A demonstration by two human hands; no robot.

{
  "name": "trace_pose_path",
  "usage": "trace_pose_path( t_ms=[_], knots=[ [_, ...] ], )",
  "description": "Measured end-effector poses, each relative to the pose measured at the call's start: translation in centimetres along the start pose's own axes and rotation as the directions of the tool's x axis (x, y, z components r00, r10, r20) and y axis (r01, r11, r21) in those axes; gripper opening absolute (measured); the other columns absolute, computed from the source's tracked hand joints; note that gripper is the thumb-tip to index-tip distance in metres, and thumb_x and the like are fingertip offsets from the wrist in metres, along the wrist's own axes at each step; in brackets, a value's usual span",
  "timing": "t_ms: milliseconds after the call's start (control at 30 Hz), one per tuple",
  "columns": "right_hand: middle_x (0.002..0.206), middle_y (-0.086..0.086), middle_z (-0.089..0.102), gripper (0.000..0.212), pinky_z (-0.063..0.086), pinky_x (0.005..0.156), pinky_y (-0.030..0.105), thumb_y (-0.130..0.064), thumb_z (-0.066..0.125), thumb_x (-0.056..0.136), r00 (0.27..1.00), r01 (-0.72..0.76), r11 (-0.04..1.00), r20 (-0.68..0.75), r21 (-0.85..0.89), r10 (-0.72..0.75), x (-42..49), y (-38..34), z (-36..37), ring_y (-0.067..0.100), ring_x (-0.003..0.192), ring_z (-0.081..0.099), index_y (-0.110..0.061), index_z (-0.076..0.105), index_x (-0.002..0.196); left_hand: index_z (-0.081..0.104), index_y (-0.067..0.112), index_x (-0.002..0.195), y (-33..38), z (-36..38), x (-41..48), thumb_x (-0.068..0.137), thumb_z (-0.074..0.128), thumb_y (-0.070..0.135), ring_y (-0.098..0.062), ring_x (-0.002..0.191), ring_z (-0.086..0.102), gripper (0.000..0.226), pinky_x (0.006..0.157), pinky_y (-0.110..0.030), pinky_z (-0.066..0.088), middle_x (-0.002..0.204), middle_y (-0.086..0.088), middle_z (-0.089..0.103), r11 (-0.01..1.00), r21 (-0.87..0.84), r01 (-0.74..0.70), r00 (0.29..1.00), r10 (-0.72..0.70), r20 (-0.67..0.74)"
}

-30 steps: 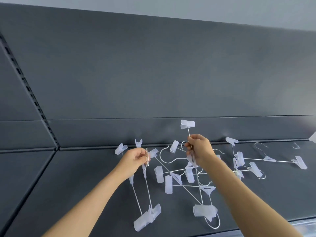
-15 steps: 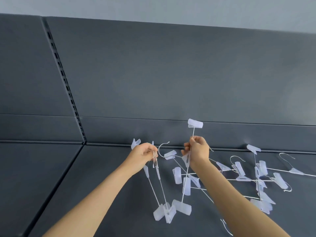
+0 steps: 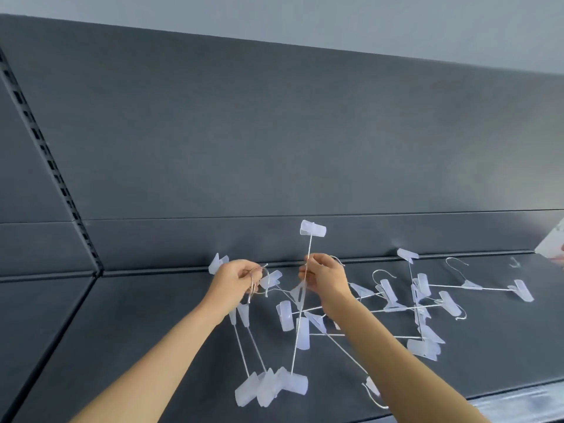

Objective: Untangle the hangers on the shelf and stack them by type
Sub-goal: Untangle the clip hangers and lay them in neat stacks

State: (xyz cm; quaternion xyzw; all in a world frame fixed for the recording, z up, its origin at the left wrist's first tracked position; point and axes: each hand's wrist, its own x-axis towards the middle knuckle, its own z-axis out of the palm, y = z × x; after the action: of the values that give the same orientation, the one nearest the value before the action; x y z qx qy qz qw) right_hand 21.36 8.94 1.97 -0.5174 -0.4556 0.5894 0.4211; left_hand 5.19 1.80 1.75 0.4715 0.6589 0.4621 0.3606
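Observation:
On the dark grey shelf (image 3: 128, 331) lies a tangle of wire clip hangers (image 3: 393, 306) with translucent white clips. My left hand (image 3: 233, 282) is closed around the metal hooks of two clip hangers (image 3: 248, 346), whose bars run down toward me to clips near the shelf's front. My right hand (image 3: 323, 277) pinches the middle of another clip hanger (image 3: 300, 319), which stands almost upright with one clip (image 3: 312, 228) above my fingers and the other (image 3: 294, 383) low beside the left pair's clips.
One separate clip hanger (image 3: 491, 288) lies flat at the right of the shelf. The shelf's back panel (image 3: 274, 148) rises behind the pile, with a slotted upright (image 3: 45, 154) at the left. A pale object (image 3: 552, 245) pokes in at the right edge.
The view shifted, so the pile sits further left and nearer. My right hand's hanger has swung closer to the left pair, its lower clip now touching theirs. Both hands keep their grips.

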Motion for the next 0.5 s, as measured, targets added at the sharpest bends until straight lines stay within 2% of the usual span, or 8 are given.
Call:
trace_pose_path(
  t_ms=[67,133,200,233,300,400,500],
  knots=[
    [0.06,0.004,0.051,0.019,0.039,0.056,0.027,-0.008,0.049,0.088,0.999,0.04,0.964,-0.014,-0.263,-0.045,1.1,0.1,-2.7,0.018,0.056,0.043,-0.006,0.059,0.073,0.062,0.014,0.077,0.4,-0.8,0.0,0.09,0.055,0.005,-0.016,0.06,0.053,0.017,0.05,-0.008,0.045,0.066,-0.003,0.06,1.0,0.016,-0.009,0.999,0.01,-0.047],
    [0.057,0.004,0.04,0.025,0.03,0.058,0.027,-0.01,0.049,0.085,0.994,0.063,0.851,-0.047,-0.521,-0.102,2.0,0.1,-5.7,0.019,0.058,0.032,-0.003,0.05,0.061,0.062,0.015,0.074,0.6,-2.1,0.3,0.088,0.056,0.004,-0.013,0.054,0.052,0.019,0.046,-0.011,0.044,0.064,-0.003,0.061,0.999,0.038,-0.003,0.996,0.007,-0.087],
    [0.053,0.002,0.032,0.034,0.023,0.051,0.029,-0.007,0.047,0.083,0.992,0.021,0.709,-0.072,-0.705,-0.102,2.6,0.2,-8.0,0.019,0.058,0.026,-0.011,0.037,0.052,0.063,0.016,0.073,0.5,-3.2,0.6,0.088,0.057,0.004,-0.011,0.052,0.053,0.019,0.047,-0.018,0.042,0.064,-0.002,0.063,0.996,0.085,0.013,0.997,-0.006,-0.081],
    [0.052,0.002,0.032,0.034,0.023,0.05,0.029,-0.004,0.047,0.083,0.993,0.0,0.653,-0.078,-0.757,-0.09,2.8,0.4,-8.7,0.018,0.058,0.026,-0.012,0.037,0.051,0.064,0.016,0.074,0.5,-3.6,0.6,0.087,0.057,0.003,-0.011,0.052,0.054,0.019,0.049,-0.02,0.041,0.065,-0.001,0.065,0.994,0.106,0.027,0.998,-0.019,-0.068],
    [0.055,0.005,0.04,0.024,0.026,0.05,0.027,-0.003,0.047,0.082,0.995,-0.036,0.596,-0.085,-0.802,-0.055,3.0,0.9,-9.1,0.017,0.057,0.031,-0.002,0.051,0.058,0.062,0.017,0.076,0.2,-3.8,0.5,0.086,0.055,-0.001,-0.012,0.055,0.056,0.022,0.051,-0.021,0.041,0.066,-0.001,0.065,0.99,0.13,0.063,0.997,-0.058,-0.045],
    [0.071,0.018,0.059,0.018,0.038,0.057,0.025,-0.005,0.049,0.083,0.997,-0.002,0.599,-0.048,-0.8,-0.062,3.2,1.6,-7.9,0.02,0.063,0.046,0.003,0.066,0.083,0.061,0.017,0.08,-0.6,-3.1,0.2,0.086,0.051,-0.006,-0.012,0.063,0.056,0.026,0.058,-0.019,0.044,0.072,-0.002,0.063,0.986,0.115,0.122,0.992,-0.124,0.011],
    [0.083,0.014,0.063,0.02,0.042,0.069,0.029,-0.008,0.048,0.086,0.996,0.046,0.568,-0.003,-0.822,-0.086,3.9,2.1,-6.5,0.026,0.075,0.052,0.001,0.065,0.088,0.062,0.01,0.098,-0.9,-2.7,0.0,0.085,0.049,-0.009,-0.012,0.072,0.057,0.027,0.067,-0.02,0.047,0.073,-0.002,0.058,0.984,0.08,0.16,0.983,-0.167,0.079]
  ],
)
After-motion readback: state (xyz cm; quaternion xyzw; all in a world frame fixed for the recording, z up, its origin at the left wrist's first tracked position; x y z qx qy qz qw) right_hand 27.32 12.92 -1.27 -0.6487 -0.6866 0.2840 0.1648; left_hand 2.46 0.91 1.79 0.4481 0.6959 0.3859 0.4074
